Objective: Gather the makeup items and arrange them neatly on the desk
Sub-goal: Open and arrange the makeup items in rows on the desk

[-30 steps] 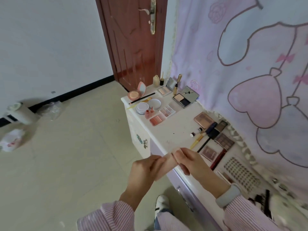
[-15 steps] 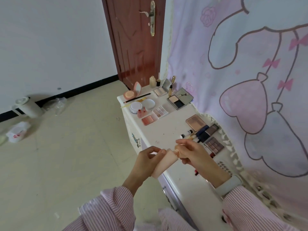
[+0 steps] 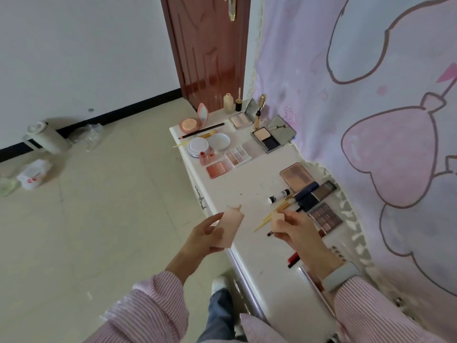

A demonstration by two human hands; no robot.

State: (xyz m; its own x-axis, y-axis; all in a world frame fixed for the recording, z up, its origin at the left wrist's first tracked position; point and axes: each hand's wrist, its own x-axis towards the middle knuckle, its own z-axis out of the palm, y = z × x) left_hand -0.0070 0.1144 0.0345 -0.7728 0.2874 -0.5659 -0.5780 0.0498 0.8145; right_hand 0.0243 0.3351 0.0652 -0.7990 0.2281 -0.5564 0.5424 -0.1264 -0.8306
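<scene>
My left hand (image 3: 202,237) grips a pale pink tube (image 3: 232,226) with its nozzle bare and pointing away, just over the front edge of the white desk (image 3: 249,191). My right hand (image 3: 294,229) pinches the tube's pink cap (image 3: 277,219) a short way to the right, apart from the tube. Makeup lies spread along the desk: a blush palette (image 3: 218,169), round compacts (image 3: 198,146), an open pink compact (image 3: 193,121), a brown eyeshadow palette (image 3: 325,217), yellow-handled brushes (image 3: 274,214) and a small white bottle (image 3: 278,196).
A brown door (image 3: 210,50) stands beyond the desk's far end. A pink cartoon cloth (image 3: 371,95) hangs along the desk's right side. On the tiled floor at left are a white container (image 3: 47,138) and plastic bags (image 3: 32,173). A red pencil (image 3: 294,258) lies by my right wrist.
The cap has come off the tube: my hands were together on it, and now my right hand has drawn away to the right with the cap. The view has tilted down.
</scene>
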